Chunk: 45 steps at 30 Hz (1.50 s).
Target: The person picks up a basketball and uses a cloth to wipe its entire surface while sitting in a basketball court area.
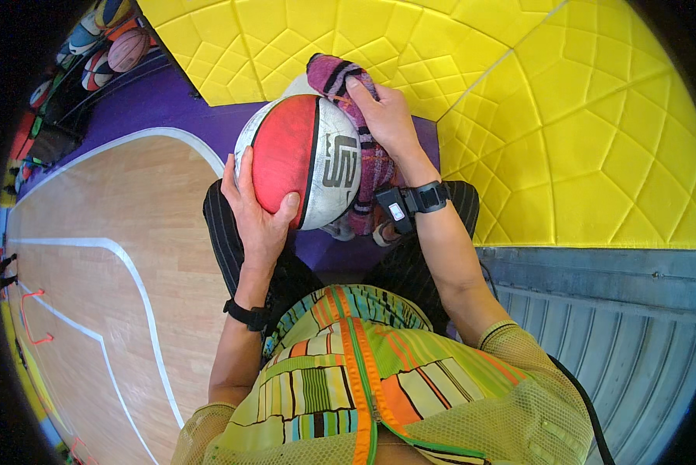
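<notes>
A red and white basketball [284,154] with black seams and dark markings is between my hands, above my bent knees. My left hand [258,215] grips its near left side, with the thumb on the red panel and the fingers spread around the edge. In my right hand [383,119] is a pink and purple cloth [374,165] with dark stripes. Part of the cloth is bunched against the ball's far right side, and the rest hangs down along it. Behind the ball, a whitish rounded thing [301,86] shows only in part.
Yellow padded wall panels [487,116] stand close ahead and to the right. A rack at the far left holds several balls [129,50]. Wooden court flooring [173,232] with white lines spreads to the left, beside a purple floor border [121,119]. Grey-blue ribbed metal [604,343] lies at right.
</notes>
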Motion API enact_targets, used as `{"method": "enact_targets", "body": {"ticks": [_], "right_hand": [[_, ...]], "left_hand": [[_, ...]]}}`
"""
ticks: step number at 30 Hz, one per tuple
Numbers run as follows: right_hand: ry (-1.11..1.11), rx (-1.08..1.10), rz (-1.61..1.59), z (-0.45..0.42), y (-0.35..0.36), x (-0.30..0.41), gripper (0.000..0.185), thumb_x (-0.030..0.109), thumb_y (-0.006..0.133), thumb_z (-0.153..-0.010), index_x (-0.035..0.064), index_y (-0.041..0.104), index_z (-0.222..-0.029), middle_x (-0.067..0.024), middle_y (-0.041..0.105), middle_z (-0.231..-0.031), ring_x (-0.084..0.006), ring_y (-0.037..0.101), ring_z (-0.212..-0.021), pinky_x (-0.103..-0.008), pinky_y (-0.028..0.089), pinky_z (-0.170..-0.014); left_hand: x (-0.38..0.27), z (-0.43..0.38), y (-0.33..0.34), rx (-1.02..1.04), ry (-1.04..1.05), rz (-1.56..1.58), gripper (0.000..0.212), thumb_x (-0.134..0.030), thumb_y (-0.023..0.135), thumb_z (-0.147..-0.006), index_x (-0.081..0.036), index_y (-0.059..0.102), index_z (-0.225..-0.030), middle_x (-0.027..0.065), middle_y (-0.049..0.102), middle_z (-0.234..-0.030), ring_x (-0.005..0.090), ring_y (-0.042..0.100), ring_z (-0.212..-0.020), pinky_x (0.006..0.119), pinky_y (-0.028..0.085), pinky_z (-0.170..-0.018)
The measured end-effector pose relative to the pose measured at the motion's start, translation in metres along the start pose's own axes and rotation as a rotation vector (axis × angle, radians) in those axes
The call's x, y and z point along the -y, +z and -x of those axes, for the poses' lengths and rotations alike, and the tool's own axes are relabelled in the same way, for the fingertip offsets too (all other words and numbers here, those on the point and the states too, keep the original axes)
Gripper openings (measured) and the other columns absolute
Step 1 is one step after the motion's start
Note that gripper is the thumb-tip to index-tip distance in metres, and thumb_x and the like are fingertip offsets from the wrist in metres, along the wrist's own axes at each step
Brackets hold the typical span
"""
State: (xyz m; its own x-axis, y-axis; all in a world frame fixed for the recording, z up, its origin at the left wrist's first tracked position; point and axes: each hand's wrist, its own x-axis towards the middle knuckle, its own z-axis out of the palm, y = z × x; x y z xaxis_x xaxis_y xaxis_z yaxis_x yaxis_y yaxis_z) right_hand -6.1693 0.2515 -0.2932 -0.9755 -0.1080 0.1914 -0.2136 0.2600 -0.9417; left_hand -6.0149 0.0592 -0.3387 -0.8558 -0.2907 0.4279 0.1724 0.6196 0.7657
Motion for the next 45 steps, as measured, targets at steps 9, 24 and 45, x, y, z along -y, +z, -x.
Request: {"method": "enact_targets", "body": {"ticks": [9, 24, 45], "right_hand": [[-0.088, -0.142, 0.234, 0.012, -0.014, -0.018, 0.042, 0.039, 0.061, -0.095, -0.0016, 0.068, -0.086, -0.0122, 0.062, -0.07, -0.023, 0.057, -0.068, -0.0365, 0.046, -0.062], [-0.756, -0.047, 0.462, 0.054, 0.011, 0.048, 0.03, 0.029, 0.074, -0.083, 0.0081, 0.073, -0.105, -0.01, 0.067, -0.098, -0.031, 0.059, -0.087, -0.0406, 0.049, -0.077], [-0.142, 0.01, 0.542, 0.016, 0.009, 0.037, 0.05, 0.05, 0.053, -0.095, 0.003, 0.07, -0.102, -0.0241, 0.068, -0.098, -0.0437, 0.065, -0.095, -0.0522, 0.051, -0.08]], "left_hand": [[-0.033, 0.001, 0.01, -0.013, 0.127, -0.172, 0.09, -0.034, 0.082, -0.072, -0.006, 0.039, -0.147, 0.0218, 0.033, -0.153, 0.0461, 0.027, -0.143, 0.054, 0.03, -0.114], [0.006, 0.003, 0.007, -0.068, 0.168, -0.045, 0.087, -0.036, 0.073, -0.078, -0.001, 0.034, -0.149, 0.0246, 0.031, -0.153, 0.0414, 0.032, -0.14, 0.051, 0.027, -0.116], [-0.009, 0.001, -0.001, 0.005, 0.142, -0.156, 0.093, -0.037, 0.081, -0.073, -0.005, 0.036, -0.149, 0.0204, 0.03, -0.155, 0.043, 0.028, -0.142, 0.054, 0.028, -0.114]]}}
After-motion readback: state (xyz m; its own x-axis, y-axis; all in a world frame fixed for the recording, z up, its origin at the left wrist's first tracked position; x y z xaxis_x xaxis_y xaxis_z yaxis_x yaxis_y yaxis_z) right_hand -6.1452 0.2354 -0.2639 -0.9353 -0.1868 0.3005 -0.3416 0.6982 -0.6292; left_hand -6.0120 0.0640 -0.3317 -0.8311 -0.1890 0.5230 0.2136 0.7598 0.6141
